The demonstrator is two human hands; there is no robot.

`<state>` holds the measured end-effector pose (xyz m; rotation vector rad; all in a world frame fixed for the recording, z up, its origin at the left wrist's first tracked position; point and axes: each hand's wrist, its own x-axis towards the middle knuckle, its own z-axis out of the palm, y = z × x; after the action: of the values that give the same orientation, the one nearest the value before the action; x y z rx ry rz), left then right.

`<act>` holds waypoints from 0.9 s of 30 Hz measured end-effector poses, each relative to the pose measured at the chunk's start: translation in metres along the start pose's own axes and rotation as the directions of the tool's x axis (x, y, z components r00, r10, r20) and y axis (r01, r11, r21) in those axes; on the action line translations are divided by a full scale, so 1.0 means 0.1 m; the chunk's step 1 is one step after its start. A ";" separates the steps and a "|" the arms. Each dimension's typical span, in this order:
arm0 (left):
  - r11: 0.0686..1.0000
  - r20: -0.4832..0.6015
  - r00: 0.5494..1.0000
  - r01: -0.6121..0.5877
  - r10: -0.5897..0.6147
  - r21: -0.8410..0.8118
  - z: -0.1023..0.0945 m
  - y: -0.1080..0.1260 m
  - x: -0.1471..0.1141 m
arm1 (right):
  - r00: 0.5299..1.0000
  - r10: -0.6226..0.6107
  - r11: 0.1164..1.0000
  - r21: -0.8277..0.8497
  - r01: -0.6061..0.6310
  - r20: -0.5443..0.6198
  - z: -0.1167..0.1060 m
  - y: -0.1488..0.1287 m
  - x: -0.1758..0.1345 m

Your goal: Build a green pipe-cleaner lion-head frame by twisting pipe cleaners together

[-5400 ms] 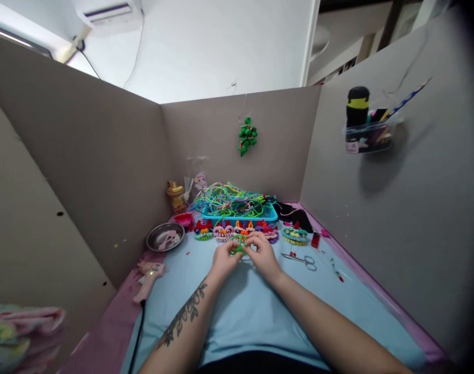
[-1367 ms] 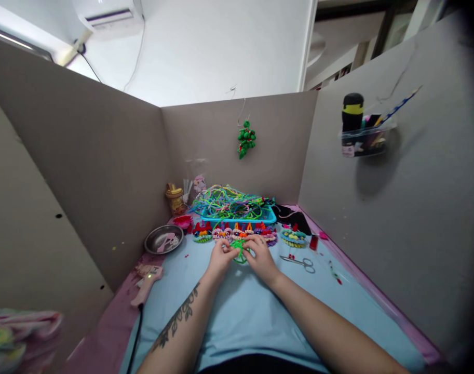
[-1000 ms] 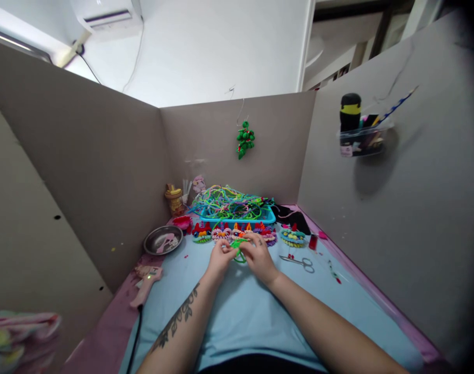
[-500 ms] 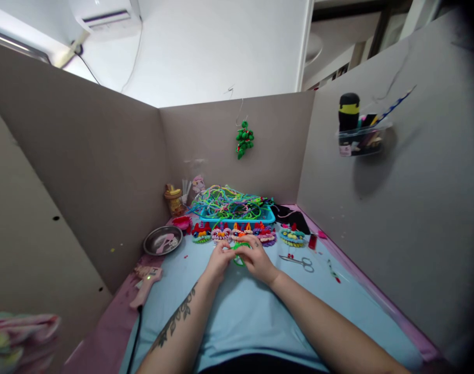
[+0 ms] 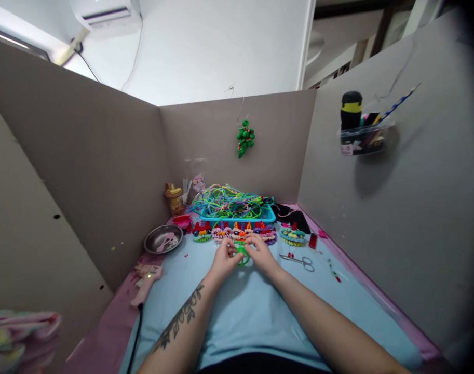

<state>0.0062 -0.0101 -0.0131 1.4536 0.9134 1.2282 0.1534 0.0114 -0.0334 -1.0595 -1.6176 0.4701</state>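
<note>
Between my two hands is a bright green cord (image 5: 242,259) bent into a loop, held just above the blue cloth (image 5: 244,311). My left hand (image 5: 226,258) pinches it from the left with thumb and fingers. From the other side my right hand (image 5: 260,254) grips its upper right part, fingertips close to those of the left. Part of the cord is covered by the fingers. Directly behind the hands, a row of colourful braided animal-face pieces (image 5: 221,232) lies along the cloth. Another such piece, blue and yellow (image 5: 293,236), sits to the right.
A blue tray (image 5: 237,220) piled with tangled cords (image 5: 229,200) stands at the back. Scissors (image 5: 299,261) lie on the right. A metal bowl (image 5: 154,240) and a pink glue gun (image 5: 147,285) with a black cable are on the left. Grey panels (image 5: 237,171) enclose the table.
My hands have moved slightly apart and turned, so more of the green loop shows between them. The things on the table lie as before.
</note>
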 end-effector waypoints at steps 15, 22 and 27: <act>0.896 -0.176 0.943 -0.195 0.284 0.398 -0.07 0.04 -0.02 | 0.999 0.020 0.997 0.074 -0.023 0.038 -0.05 0.05 0.03; 0.967 -0.208 0.965 -0.112 0.161 0.228 0.01 0.07 -0.06 | 0.992 0.027 0.995 0.099 -0.015 -0.121 0.02 0.01 -0.01; 0.990 -0.253 0.960 -0.097 0.120 0.103 0.04 0.06 -0.02 | 0.993 0.034 0.995 0.093 -0.023 -0.116 0.11 -0.02 -0.06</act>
<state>0.0090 -0.0142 -0.0082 1.4512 1.0872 1.5014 0.1428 0.0081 -0.0390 -1.0240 -1.4657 0.4875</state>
